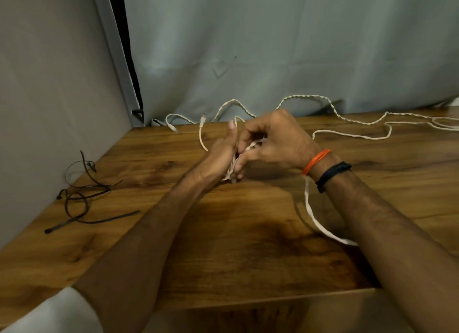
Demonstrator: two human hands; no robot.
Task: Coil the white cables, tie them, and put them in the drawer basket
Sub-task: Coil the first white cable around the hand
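Gripping a bunch of white cable [248, 147] between left hand [223, 151] and right hand [275, 139], above wooden table [223, 233]; black zip ties [82, 196] lying left.

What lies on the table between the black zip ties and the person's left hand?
Only bare wooden table lies between the black zip ties and the left hand, as the head view shows.

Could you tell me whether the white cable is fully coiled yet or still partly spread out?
Partly spread. The white cable still snakes loose across the table; only some loops sit between the left hand and right hand.
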